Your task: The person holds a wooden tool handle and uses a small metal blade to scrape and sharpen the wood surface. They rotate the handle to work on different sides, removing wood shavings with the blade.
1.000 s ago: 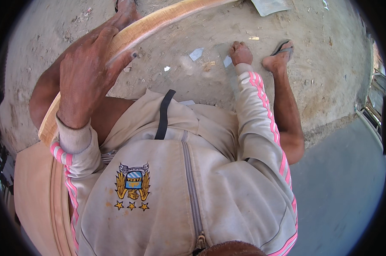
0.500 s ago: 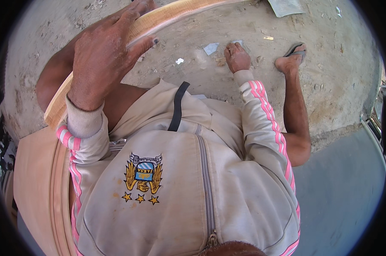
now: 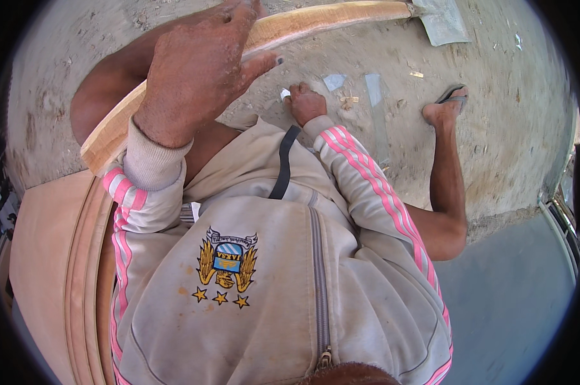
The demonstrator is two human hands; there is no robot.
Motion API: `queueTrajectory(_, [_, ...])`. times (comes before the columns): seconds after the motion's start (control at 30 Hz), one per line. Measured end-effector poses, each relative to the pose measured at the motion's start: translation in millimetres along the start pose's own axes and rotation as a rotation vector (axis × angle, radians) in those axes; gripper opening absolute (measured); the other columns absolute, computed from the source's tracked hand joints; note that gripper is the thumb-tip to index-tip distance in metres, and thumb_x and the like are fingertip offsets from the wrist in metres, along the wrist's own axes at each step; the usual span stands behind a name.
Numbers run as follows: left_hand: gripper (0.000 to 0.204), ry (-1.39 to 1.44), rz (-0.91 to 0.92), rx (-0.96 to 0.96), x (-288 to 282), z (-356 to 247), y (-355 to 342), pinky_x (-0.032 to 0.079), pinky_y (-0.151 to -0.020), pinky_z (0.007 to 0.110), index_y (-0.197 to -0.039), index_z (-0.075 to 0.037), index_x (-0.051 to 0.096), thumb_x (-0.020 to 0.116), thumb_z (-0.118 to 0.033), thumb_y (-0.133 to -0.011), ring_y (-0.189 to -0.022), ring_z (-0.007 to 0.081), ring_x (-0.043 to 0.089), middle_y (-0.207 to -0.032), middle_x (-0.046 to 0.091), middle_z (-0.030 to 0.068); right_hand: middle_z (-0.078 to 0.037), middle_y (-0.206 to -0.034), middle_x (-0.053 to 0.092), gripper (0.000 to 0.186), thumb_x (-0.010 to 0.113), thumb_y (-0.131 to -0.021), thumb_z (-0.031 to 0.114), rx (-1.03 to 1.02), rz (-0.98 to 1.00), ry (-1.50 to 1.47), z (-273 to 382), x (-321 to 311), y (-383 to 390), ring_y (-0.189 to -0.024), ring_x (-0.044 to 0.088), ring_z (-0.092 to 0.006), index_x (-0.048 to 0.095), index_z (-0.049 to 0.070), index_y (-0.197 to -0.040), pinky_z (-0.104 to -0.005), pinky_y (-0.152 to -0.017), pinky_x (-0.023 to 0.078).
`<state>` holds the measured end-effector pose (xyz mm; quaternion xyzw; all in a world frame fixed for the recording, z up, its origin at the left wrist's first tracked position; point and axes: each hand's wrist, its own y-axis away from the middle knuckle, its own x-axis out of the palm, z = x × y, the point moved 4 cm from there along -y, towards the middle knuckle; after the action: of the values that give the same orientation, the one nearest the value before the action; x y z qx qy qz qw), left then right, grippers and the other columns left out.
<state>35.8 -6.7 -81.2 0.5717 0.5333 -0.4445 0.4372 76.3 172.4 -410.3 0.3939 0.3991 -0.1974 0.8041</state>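
A long curved strip of pale wood arcs over my bent left leg. My left hand is closed over it, back of the hand up and thumb stretched along its near side. The fingertips are partly hidden behind the wood. Low on the dusty ground, my right hand has its fingers curled and pinches at a small white scrap. To the right of that hand lie a bluish, glass-like shard and a longer see-through strip.
A pale flat sheet lies at the wood's far end. Smooth brown boards stand at my left, and a grey-blue surface spreads at my right. My sandalled foot rests on the ground, among small wood chips.
My right hand has moved left, off the see-through strip and over to the white scrap. The left hand keeps its grip on the wood, while the whole view has shifted slightly.
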Motion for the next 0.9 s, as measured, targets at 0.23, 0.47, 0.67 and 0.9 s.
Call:
queueTrajectory(0.23, [0.056, -0.001, 0.088, -0.075, 3.9, 3.7, 5.2, 0.054, -0.069, 0.043, -0.129, -0.010, 0.055, 0.075, -0.035, -0.083, -0.084, 0.0315, 0.069, -0.098, 0.071, 0.0133, -0.015, -0.119, 0.059, 0.035, 0.065, -0.089, 0.032, 0.033, 0.054, 0.106, 15.6, -0.3, -14.2, -0.099, 0.069, -0.0327, 0.062, 0.009, -0.115, -0.0433, -0.081, 0.057])
queueTrajectory(0.47, [0.056, -0.016, 0.005, -0.007, 3.1, 6.9, 6.5, 0.054, -0.072, 0.044, -0.130, -0.010, 0.055, 0.076, -0.030, -0.082, -0.088, 0.0333, 0.068, -0.108, 0.069, 0.0128, -0.013, -0.097, 0.069, 0.037, 0.070, -0.081, 0.021, 0.047, 0.133, -0.354, -12.6, -13.8, -16.3, -0.089, 0.069, -0.0330, 0.064, 0.007, -0.114, -0.0412, -0.078, 0.055])
queueTrajectory(0.67, [0.054, 0.019, -0.063, -0.037, -3.2, 1.3, -0.7, 0.055, -0.080, 0.041, -0.130, -0.011, 0.057, 0.077, -0.026, -0.081, -0.097, 0.0346, 0.067, -0.111, 0.068, 0.0135, -0.009, -0.087, 0.066, 0.068, 0.076, -0.083, 0.011, 0.304, -0.003, -1.529, -43.9, -114.9, 30.0, -0.073, 0.064, -0.0173, 0.044, -0.004, -0.141, -0.0283, -0.064, 0.049])
queueTrajectory(0.9, [0.057, 0.290, -0.153, 0.227, -6.7, -42.6, -11.7, 0.055, -0.086, 0.041, -0.128, -0.013, 0.059, 0.082, -0.016, -0.075, -0.107, 0.0313, 0.063, -0.118, 0.064, 0.0098, -0.006, -0.088, 0.060, 0.080, 0.073, -0.088, 0.009, 0.087, -0.189, -2.082, -31.0, -228.4, 91.7, -0.076, 0.059, -0.0160, 0.026, 0.001, -0.152, -0.0288, -0.062, 0.047])
